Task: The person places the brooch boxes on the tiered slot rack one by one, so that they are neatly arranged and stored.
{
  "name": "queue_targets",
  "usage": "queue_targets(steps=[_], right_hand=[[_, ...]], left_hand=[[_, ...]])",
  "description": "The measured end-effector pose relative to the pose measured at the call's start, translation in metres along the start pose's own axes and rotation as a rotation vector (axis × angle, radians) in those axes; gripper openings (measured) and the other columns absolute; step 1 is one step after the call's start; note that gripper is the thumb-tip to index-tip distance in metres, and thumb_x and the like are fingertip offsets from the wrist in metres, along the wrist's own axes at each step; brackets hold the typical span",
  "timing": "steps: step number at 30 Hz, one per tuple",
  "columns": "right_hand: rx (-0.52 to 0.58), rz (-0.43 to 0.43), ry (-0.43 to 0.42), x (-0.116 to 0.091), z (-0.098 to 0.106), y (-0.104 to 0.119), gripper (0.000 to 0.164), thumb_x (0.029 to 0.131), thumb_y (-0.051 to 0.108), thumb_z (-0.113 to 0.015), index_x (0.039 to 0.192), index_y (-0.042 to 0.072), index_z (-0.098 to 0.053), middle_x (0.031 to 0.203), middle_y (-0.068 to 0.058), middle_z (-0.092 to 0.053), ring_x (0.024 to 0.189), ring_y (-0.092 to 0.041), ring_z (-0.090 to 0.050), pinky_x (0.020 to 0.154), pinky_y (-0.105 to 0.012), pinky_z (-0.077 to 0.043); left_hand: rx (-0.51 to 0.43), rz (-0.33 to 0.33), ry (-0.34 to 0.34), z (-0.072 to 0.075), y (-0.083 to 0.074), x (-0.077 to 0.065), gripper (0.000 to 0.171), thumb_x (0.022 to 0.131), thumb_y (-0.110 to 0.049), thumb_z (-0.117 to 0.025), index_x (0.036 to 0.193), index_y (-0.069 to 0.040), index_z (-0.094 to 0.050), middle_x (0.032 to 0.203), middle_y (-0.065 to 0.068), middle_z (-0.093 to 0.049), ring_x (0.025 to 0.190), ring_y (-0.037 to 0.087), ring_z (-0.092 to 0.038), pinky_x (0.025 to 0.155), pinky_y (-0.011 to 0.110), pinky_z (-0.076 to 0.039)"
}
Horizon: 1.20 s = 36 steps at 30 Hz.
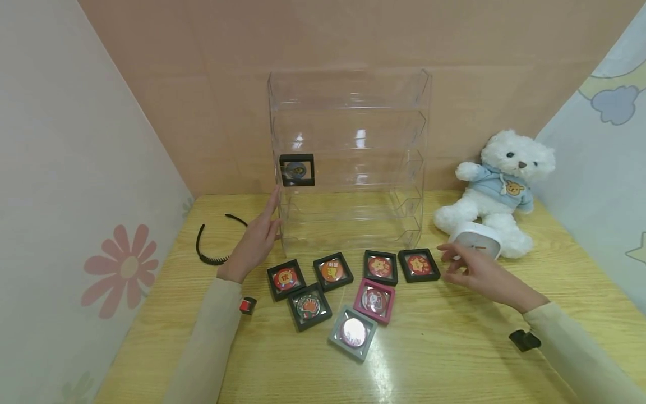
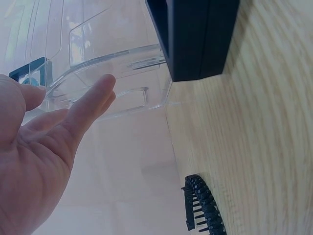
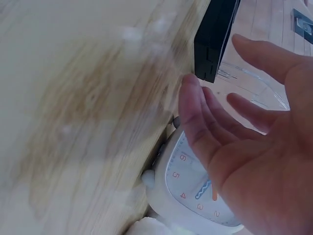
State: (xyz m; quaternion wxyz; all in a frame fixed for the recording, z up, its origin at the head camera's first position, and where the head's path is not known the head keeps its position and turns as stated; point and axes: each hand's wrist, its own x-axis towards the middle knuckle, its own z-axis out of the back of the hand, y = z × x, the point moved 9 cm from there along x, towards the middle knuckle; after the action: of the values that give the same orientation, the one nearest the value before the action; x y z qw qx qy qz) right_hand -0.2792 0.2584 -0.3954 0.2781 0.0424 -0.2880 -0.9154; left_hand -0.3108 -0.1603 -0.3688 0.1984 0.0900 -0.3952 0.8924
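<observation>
A clear acrylic rack (image 1: 353, 212) with stacked shelves stands against the back wall. One black square display frame with a blue round badge (image 1: 296, 170) sits at the left of a middle shelf. My left hand (image 1: 254, 241) lies along the rack's left side, fingers extended and holding nothing. On the table, my right hand (image 1: 479, 275) is beside the rightmost black frame with a red star badge (image 1: 419, 265). Its fingers are slightly bent, fingertips right at that frame's edge (image 3: 208, 54). Another black frame with a star badge (image 1: 381, 267) lies just left of it.
More framed badges lie in front of the rack, including a pink frame (image 1: 374, 302) and a grey frame (image 1: 352, 333). A black toothed headband (image 1: 212, 258) lies at left. At right, a white clock (image 1: 476, 238) stands before a white teddy bear (image 1: 504, 191).
</observation>
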Motion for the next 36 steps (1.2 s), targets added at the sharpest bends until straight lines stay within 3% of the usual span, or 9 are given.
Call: queue_targets(steps=[6, 18, 26, 36], right_hand=[[0.0, -0.038, 0.068, 0.003, -0.008, -0.008, 0.066, 0.089, 0.015, -0.081, 0.138, -0.013, -0.048, 0.1, -0.005, -0.064, 0.08, -0.009, -0.062, 0.068, -0.03, -0.056], [-0.064, -0.058, 0.115, 0.012, -0.018, -0.015, 0.072, 0.089, 0.023, -0.081, 0.143, -0.007, -0.046, 0.091, 0.005, -0.063, 0.071, -0.003, -0.053, 0.062, -0.027, -0.047], [-0.038, -0.087, 0.158, 0.016, -0.023, -0.015, 0.08, 0.088, 0.025, -0.082, 0.147, -0.008, -0.04, 0.091, 0.004, -0.061, 0.072, -0.006, -0.054, 0.061, -0.026, -0.047], [-0.038, -0.05, 0.188, 0.022, -0.027, -0.01, 0.08, 0.087, 0.024, -0.082, 0.147, -0.008, -0.039, 0.082, 0.006, -0.056, 0.067, -0.005, -0.05, 0.059, -0.026, -0.045]], left_hand=[[-0.005, 0.003, 0.002, 0.0, 0.0, 0.0, 0.078, 0.109, -0.004, -0.042, 0.164, -0.033, 0.005, 0.164, 0.014, -0.021, 0.103, 0.037, -0.069, 0.08, 0.041, -0.061], [-0.01, -0.006, -0.007, -0.001, 0.001, 0.0, 0.078, 0.109, -0.005, -0.043, 0.164, -0.032, 0.004, 0.165, 0.013, -0.02, 0.103, 0.036, -0.069, 0.08, 0.039, -0.061], [0.018, -0.026, -0.017, 0.0, 0.001, 0.001, 0.077, 0.109, -0.005, -0.043, 0.164, -0.031, 0.004, 0.164, 0.013, -0.022, 0.092, 0.034, -0.071, 0.081, 0.043, -0.06], [0.057, -0.031, -0.029, 0.0, 0.001, 0.001, 0.077, 0.109, -0.005, -0.044, 0.164, -0.029, 0.003, 0.162, 0.015, -0.026, 0.094, 0.034, -0.071, 0.089, 0.046, -0.057]])
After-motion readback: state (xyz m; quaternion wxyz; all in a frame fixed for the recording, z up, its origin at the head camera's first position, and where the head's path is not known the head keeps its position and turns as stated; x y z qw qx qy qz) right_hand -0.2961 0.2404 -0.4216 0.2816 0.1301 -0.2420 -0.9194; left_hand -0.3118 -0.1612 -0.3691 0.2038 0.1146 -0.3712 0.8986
